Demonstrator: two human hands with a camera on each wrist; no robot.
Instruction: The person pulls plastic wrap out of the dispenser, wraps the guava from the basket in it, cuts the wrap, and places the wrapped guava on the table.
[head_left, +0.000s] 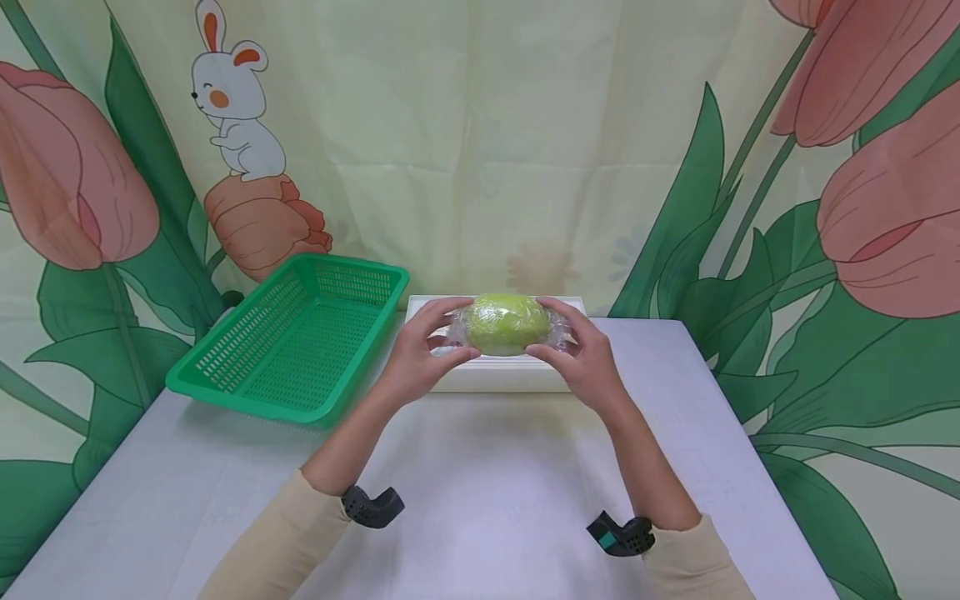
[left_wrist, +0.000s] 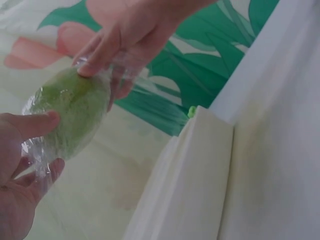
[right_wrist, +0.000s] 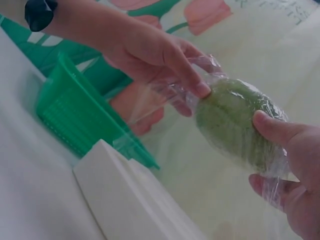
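A plump green mango [head_left: 504,323] in clear cling film is held up between both hands, above the table. My left hand [head_left: 422,350] grips its left end, thumb low and fingers at the top. At the right end, my right hand [head_left: 583,357] grips it the same way. Crinkled film [right_wrist: 212,64] bunches out at both ends, under the fingers. In the wrist views the thumbs press on the mango's skin through the film, and a thin clear sheet [left_wrist: 155,107] trails toward a long white box [head_left: 495,382] behind it.
A green plastic basket [head_left: 352,379] with perforated walls stands at the left of the white table [head_left: 480,467]. The white box lies at the table's back edge, against a printed curtain [head_left: 480,150]. A small bright green piece [left_wrist: 192,111] sits at the box's end.
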